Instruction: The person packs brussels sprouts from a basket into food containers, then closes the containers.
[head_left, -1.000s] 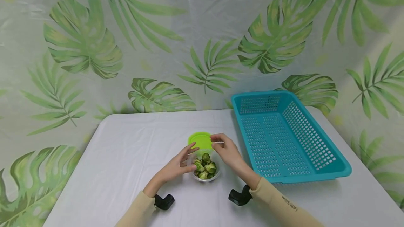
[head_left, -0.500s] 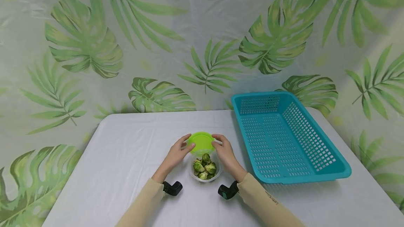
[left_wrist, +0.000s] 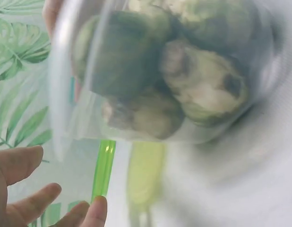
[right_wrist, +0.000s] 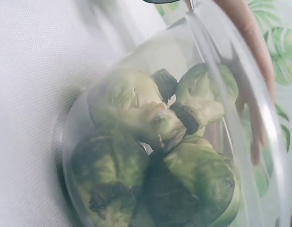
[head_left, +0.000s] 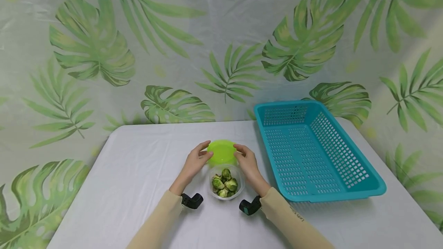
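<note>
In the head view a bright green round lid (head_left: 222,151) is held between the two hands, just beyond the clear round container. My left hand (head_left: 195,161) holds its left edge; in the left wrist view the fingertips (left_wrist: 99,208) meet the lid's rim (left_wrist: 104,165), which is raised off the white cloth. My right hand (head_left: 247,163) holds the right edge; its grip is mostly hidden behind the container in the right wrist view. Between the forearms stands the uncovered clear container (head_left: 211,193), with several Brussels sprouts (head_left: 225,183) inside.
A large turquoise perforated basket (head_left: 320,196) stands on the right of the table, close to my right forearm. White cloth (head_left: 145,164) covers the table. Behind it hangs a leaf-patterned sheet (head_left: 228,30). Black wrist cameras (head_left: 192,201) sit low on both wrists.
My left hand has gone from beside the container's left rim to the lid's left edge. My right hand has stayed near the lid's right edge. The lid has risen and shifted slightly away.
</note>
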### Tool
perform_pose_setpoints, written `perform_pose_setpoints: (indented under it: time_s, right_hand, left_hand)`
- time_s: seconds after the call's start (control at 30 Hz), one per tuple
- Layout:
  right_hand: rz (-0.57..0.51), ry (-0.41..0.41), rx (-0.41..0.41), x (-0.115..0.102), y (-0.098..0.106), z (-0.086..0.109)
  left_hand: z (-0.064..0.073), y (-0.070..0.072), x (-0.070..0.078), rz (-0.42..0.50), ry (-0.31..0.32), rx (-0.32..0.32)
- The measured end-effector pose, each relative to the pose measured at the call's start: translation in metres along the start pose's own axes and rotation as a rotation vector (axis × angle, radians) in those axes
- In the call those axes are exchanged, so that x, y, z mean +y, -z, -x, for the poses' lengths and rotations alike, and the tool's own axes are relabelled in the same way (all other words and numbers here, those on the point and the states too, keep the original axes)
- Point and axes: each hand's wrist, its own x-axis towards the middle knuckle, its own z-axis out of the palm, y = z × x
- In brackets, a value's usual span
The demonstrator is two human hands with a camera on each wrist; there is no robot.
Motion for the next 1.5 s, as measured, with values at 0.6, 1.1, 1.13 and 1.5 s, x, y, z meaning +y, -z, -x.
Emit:
perform_pose_setpoints:
  time_s: [0.6, 1.1, 1.13, 1.5]
  right_hand:
    - [0.006, 0.140, 0.051, -0.010, 0.011, 0.025]
    - [0.200, 0.162, -0.041, 0.003, 0.024, 0.048]
    - [0.214, 0.172, -0.040, 0.004, 0.024, 0.049]
    - [0.270, 0.190, -0.091, 0.011, 0.030, 0.050]
  left_hand:
    - [0.033, 0.008, 0.019, 0.115, 0.006, 0.012]
    - [0.070, -0.001, 0.018, -0.072, -0.041, -0.023]
    - [0.071, -0.001, 0.018, -0.093, -0.058, -0.018]
    - [0.070, 0.002, 0.006, -0.061, -0.043, -0.134]
